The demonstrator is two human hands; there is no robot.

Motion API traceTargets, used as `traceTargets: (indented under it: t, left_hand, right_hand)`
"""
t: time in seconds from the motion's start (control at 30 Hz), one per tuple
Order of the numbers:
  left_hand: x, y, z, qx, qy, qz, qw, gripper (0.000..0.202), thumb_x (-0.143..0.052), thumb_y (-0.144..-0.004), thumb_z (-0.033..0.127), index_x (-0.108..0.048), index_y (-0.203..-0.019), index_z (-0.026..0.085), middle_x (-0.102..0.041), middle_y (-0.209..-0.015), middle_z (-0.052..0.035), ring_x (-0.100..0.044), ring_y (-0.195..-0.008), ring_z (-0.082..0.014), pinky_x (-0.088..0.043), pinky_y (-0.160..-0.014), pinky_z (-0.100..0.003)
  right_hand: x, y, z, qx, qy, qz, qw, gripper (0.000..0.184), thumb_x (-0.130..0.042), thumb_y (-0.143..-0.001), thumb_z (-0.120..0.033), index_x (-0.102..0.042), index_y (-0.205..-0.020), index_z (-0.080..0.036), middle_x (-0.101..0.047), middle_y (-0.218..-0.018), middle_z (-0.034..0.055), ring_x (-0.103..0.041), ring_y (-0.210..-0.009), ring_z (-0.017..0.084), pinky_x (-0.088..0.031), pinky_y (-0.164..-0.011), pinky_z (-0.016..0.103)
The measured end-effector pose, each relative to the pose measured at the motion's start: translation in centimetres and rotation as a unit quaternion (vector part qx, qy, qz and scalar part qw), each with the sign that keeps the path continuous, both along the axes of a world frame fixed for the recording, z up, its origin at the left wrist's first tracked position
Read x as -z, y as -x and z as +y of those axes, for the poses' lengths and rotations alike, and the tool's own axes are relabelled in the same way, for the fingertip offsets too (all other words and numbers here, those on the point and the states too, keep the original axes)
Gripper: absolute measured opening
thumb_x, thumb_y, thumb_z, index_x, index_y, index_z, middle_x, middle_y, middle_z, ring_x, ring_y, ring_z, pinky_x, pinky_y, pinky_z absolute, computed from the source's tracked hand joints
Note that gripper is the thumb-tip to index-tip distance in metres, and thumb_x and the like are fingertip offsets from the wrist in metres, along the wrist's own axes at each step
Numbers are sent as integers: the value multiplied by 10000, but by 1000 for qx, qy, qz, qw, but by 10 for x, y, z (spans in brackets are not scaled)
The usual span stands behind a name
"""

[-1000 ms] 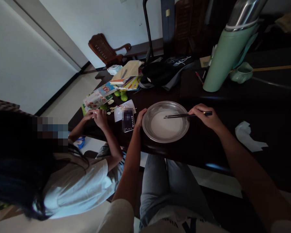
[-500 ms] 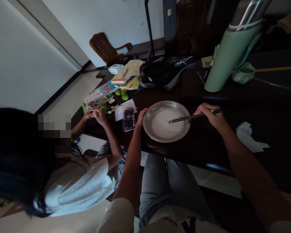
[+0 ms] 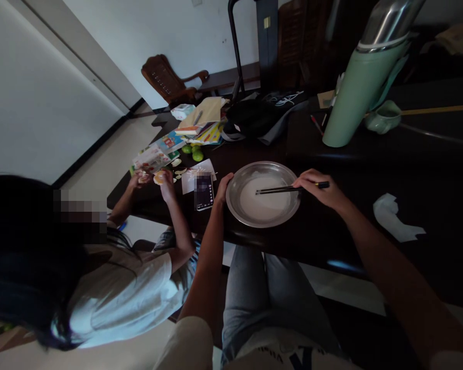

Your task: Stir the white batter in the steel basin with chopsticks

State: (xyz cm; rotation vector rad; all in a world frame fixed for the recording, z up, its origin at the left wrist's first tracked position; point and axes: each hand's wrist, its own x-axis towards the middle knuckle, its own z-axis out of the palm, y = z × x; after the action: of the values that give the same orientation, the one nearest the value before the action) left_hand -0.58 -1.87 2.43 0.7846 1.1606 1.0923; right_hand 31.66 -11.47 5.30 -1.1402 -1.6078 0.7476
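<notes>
A round metal basin (image 3: 233,211) stands on the dark table in front of me, with a milky white liquid (image 3: 268,208) in it. My left hand (image 3: 224,187) grips the basin's left rim. In my right hand (image 3: 319,186) is a pair of dark chopsticks (image 3: 278,190), held over the right rim. They lie nearly level, and their tips reach the middle of the white liquid. A phone (image 3: 204,191) with its screen lit lies left of the basin, partly over a white paper.
Beside me on the left a person (image 3: 119,288) holds a peeled citrus fruit (image 3: 160,178). Green citrus fruits (image 3: 197,154), books (image 3: 200,121) and a black bag (image 3: 250,115) lie farther back. A green thermos (image 3: 360,92), a small green cup (image 3: 384,117) and a crumpled tissue (image 3: 395,218) are on the right.
My right hand has shifted left and the chopsticks now lie flatter, their tips farther left in the liquid. The other person's hands have moved apart, showing the peeled fruit.
</notes>
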Motion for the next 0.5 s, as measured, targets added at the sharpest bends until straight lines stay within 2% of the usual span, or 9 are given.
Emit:
traceTargets:
  t: [0.07, 0.17, 0.27, 0.37, 0.5]
  left_hand:
    - [-1, -1, 0, -5, 1, 4, 1000, 287, -736, -793, 309, -553, -621, 171, -538, -550, 50, -463, -494, -89, -369, -530, -234]
    - [-2, -3, -1, -15, 1, -3, 1000, 298, -739, -790, 290, -537, -605, 171, -524, -541, 55, -449, -487, -83, -366, -527, -231]
    - [-4, -3, -2, -11, 14, -4, 1000, 309, -727, -805, 293, -534, -596, 173, -519, -531, 52, -448, -476, -85, -365, -519, -238]
    - [-4, -2, -2, -9, 14, -7, 1000, 311, -739, -802, 307, -538, -605, 174, -522, -536, 54, -456, -475, -82, -367, -511, -232]
    - [-2, 0, -3, -10, 27, -13, 1000, 303, -724, -813, 313, -548, -609, 174, -531, -543, 51, -464, -476, -85, -373, -510, -230]
  right_hand:
    - [0, -1, 0, 16, -10, -4, 1000, 299, -645, -890, -532, -763, -749, -295, -721, -841, 48, -670, -881, 248, -533, -863, 440]
    - [-2, -7, 0, 58, -8, 15, 998, 387, -600, -915, -549, -729, -666, -283, -702, -769, 47, -667, -811, 239, -532, -836, 432]
    - [-5, -5, -2, 22, 12, 20, 999, 428, -576, -921, -572, -723, -646, -279, -704, -742, 41, -671, -766, 232, -537, -804, 422]
    - [-3, 1, -3, -21, 14, -2, 1000, 365, -615, -893, -580, -763, -732, -289, -730, -810, 37, -681, -833, 241, -542, -821, 427]
    - [-1, -1, -1, 34, 2, -5, 999, 382, -600, -902, -594, -754, -734, -287, -729, -813, 45, -673, -853, 248, -527, -851, 446]
